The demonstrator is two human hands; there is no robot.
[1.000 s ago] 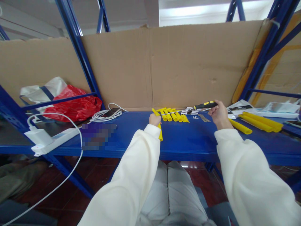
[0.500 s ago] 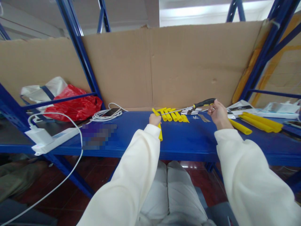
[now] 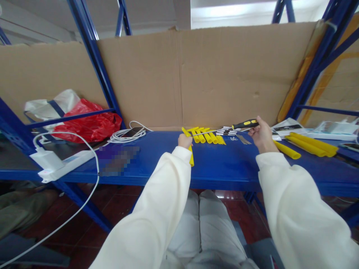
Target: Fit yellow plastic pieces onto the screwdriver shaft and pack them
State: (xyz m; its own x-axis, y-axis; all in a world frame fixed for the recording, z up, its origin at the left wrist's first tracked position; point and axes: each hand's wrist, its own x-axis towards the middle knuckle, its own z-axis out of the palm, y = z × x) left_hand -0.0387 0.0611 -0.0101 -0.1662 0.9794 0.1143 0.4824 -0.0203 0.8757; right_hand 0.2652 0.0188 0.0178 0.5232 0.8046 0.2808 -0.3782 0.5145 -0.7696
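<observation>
My left hand is closed round a yellow plastic bar that lies on the blue shelf; the bar's ends stick out above and below the fist. My right hand grips the black-and-yellow handle of a screwdriver. Its thin metal shaft reaches left to the bar's top end beside my left hand. A row of several yellow bars lies just behind the shaft, with small black-and-white pieces and a few tiny screws beside them.
Longer yellow bars and papers lie at the right. A coiled white cable with a phone, a red bag and a white power strip sit at the left. Cardboard backs the shelf between blue uprights.
The screwdriver handle has shifted slightly in my right hand, lifting then settling back. My left hand still holds the yellow bar in the same spot.
</observation>
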